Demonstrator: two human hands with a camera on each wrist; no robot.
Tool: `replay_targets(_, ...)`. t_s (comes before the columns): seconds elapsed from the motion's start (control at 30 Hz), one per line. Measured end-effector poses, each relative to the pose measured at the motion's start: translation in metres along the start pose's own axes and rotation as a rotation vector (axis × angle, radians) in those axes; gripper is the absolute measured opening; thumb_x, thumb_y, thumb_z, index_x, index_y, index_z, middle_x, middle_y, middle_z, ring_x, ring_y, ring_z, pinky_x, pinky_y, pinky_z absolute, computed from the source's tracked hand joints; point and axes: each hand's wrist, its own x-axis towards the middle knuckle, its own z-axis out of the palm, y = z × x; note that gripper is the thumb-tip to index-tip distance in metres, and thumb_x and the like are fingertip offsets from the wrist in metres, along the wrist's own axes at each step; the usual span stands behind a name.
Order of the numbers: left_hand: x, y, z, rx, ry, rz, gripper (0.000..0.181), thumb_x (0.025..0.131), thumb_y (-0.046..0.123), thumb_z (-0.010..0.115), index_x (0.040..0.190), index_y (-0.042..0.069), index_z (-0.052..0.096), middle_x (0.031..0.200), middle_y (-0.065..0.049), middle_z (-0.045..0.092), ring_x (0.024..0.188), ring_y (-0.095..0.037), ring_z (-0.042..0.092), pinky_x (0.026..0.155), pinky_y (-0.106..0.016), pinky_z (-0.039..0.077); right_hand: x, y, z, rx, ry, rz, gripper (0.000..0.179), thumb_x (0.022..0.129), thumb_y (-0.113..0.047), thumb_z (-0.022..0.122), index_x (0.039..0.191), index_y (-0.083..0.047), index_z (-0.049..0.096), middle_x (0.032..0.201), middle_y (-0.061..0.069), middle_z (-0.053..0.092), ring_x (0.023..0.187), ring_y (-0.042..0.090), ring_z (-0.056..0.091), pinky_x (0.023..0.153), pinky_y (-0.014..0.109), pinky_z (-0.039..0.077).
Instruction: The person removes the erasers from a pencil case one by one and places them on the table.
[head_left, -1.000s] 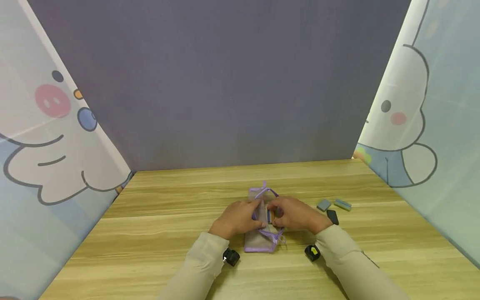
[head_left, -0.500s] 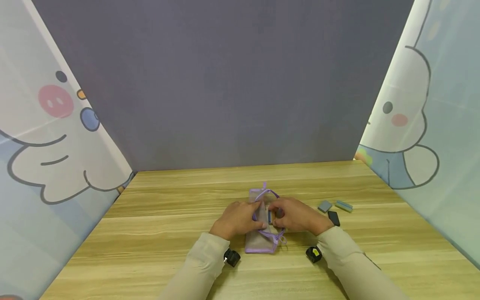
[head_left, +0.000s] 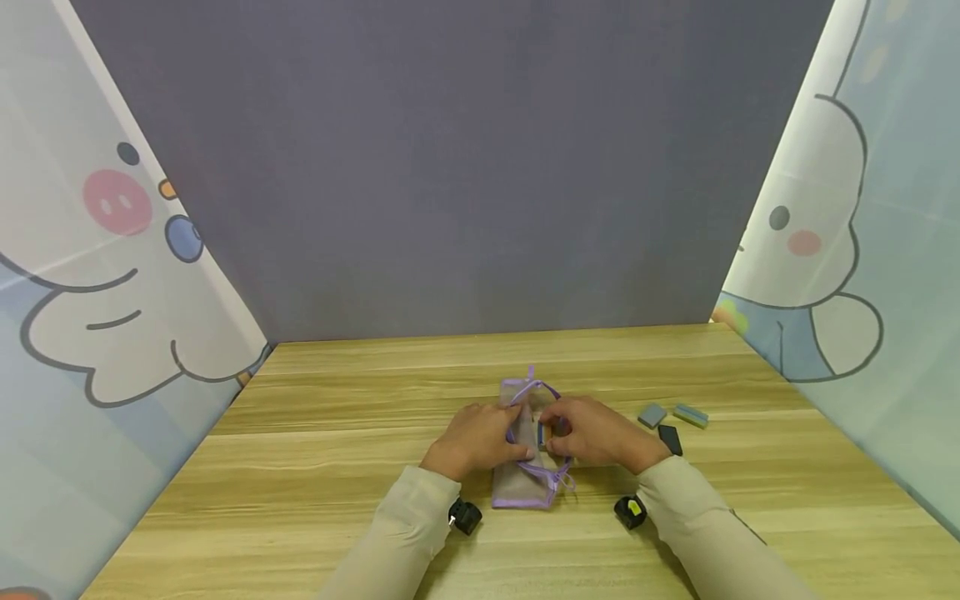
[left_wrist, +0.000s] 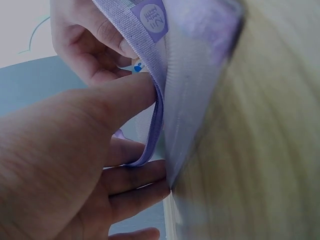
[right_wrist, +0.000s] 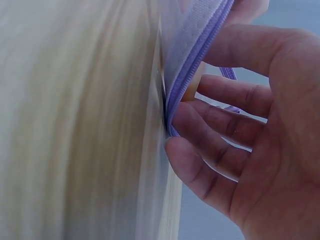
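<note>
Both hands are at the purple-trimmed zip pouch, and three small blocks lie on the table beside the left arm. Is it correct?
The arm is wrong: in the head view, the grey block, black block and green-blue block lie beside the right arm. Left hand and right hand are indeed at the purple-trimmed zip pouch.

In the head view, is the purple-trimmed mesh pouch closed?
No, the purple-trimmed mesh pouch gapes open, its purple edges spread apart with a small blue-marked block showing between them.
</note>
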Motion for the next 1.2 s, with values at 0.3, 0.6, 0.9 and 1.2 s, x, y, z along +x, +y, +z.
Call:
replay_targets(0.3, 0.0015, 0.0003, -0.0006, -0.006, -0.002, -0.005, 0.08, 0.087, 0.058, 0.071, 0.148, 0.011, 0.051, 0.109, -0.002, 0.07, 0.092, -0.018, 0.064, 0.083, -0.038, 0.052, 0.0001, 0.0016, -0.001, 0.014, 0.01, -0.019, 0.022, 0.089, -0.02, 0.074, 0.109, -0.01, 0.072, 0.092, -0.008, 0.066, 0.081, 0.007, 0.061, 0.072, 0.032, 0.052)
replay_targets(0.6, -0.004, 0.0019, 0.004, -0.019, -0.009, -0.008, 0.076, 0.086, 0.058, 0.072, 0.144, 0.011, 0.057, 0.121, -0.002, 0.068, 0.103, -0.02, 0.065, 0.087, -0.038, 0.052, -0.0044, 0.0018, 0.0059, 0.07, 0.0, -0.016, 0.015, 0.09, -0.021, 0.072, 0.104, -0.015, 0.072, 0.088, -0.013, 0.065, 0.079, 0.006, 0.062, 0.069, 0.028, 0.052)
replay_targets(0.9, -0.0006, -0.0014, 0.0006, 0.001, -0.004, -0.005, 0.077, 0.087, 0.058, 0.071, 0.144, 0.009, 0.055, 0.127, -0.003, 0.066, 0.106, -0.019, 0.065, 0.087, -0.036, 0.052, -0.0011, -0.0001, 0.0027, 0.073, 0.015, -0.011, 0.008, 0.092, -0.022, 0.072, 0.098, -0.017, 0.071, 0.086, -0.012, 0.065, 0.078, 0.007, 0.062, 0.07, 0.029, 0.052)
replay_targets(1.2, -0.0007, -0.0021, 0.0043, 0.0, 0.022, 0.014, 0.075, 0.086, 0.058, 0.072, 0.142, 0.01, 0.058, 0.119, -0.002, 0.069, 0.097, -0.017, 0.065, 0.082, -0.035, 0.052, -0.0035, 0.0009, 0.0022, 0.064, 0.014, -0.021, 0.012, 0.092, -0.025, 0.072, 0.098, -0.015, 0.068, 0.084, -0.011, 0.064, 0.075, 0.006, 0.06, 0.068, 0.029, 0.052)
